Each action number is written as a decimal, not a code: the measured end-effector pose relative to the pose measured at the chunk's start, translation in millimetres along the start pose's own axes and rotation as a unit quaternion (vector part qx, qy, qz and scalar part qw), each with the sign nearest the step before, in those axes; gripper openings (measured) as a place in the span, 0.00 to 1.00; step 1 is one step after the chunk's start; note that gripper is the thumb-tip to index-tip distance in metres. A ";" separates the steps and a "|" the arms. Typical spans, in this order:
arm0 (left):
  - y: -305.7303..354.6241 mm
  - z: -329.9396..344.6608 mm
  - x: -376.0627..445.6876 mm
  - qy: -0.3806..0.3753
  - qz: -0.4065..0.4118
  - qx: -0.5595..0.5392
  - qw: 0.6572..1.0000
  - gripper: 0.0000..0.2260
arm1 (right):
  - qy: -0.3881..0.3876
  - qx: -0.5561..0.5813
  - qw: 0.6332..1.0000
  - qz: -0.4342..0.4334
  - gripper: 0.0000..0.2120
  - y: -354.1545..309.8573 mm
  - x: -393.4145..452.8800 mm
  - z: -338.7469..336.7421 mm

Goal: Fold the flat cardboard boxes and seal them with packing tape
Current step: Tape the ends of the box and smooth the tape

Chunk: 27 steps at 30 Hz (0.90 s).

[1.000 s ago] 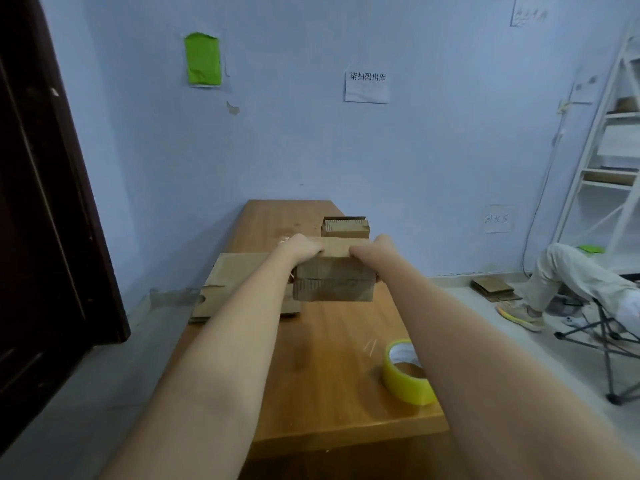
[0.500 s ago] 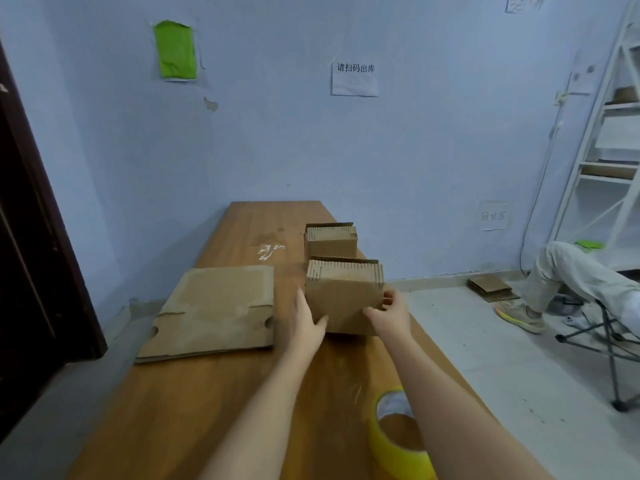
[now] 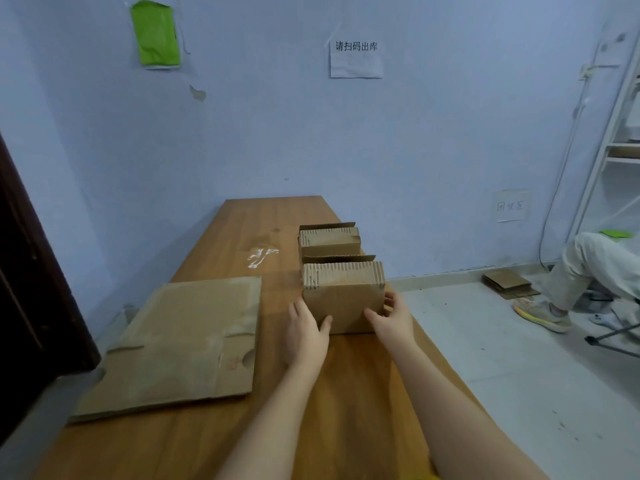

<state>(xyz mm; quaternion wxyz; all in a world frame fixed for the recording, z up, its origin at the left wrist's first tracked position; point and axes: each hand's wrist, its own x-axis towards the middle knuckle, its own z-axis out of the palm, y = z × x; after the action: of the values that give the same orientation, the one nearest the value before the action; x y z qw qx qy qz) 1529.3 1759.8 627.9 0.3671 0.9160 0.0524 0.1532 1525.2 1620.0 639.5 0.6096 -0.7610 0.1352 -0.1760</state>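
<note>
Small folded brown cardboard box (image 3: 343, 299) sits on the long wooden tabletop (image 3: 242, 233), right side, directly behind it a second folded brown cardboard box (image 3: 329, 241), the two about touching. Left hand (image 3: 305, 332) and right hand (image 3: 391, 318) flank the near box, fingers spread and loosely curved against its sides, thumbs on the front face; looks like setting it down in line, not gripping hard. Step reads as parking a finished box. Stack of flat brown cardboard sheets (image 3: 180, 341) lies left, near the edge. Next likely: let go, reach left, take the top flat. Tape roll not clearly in view.
</note>
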 end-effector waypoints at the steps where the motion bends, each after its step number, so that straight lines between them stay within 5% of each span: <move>1: 1.0 4.1 6.2 0.006 -0.003 0.005 1.000 0.30 | -0.001 -0.002 1.000 -0.001 0.22 0.5 8.1 3.3; 19: -2.9 39.8 73.8 0.050 0.014 -0.005 0.999 0.30 | -0.018 -0.048 0.998 0.034 0.14 21.8 88.9 32.8; 23: 1.3 30.1 66.8 0.037 -0.003 0.010 0.999 0.34 | 0.028 -0.024 0.996 0.077 0.16 14.5 80.0 32.8; 27: 7.2 -5.9 62.7 0.062 -0.005 -0.012 0.998 0.28 | 0.135 0.016 0.986 0.094 0.05 -15.1 55.8 24.9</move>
<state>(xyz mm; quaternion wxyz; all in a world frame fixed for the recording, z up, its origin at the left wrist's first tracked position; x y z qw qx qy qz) 1586.7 1771.5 652.1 0.3744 0.9001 0.0783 0.2087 1586.1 1621.8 655.2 0.6117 -0.7046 0.2838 -0.2211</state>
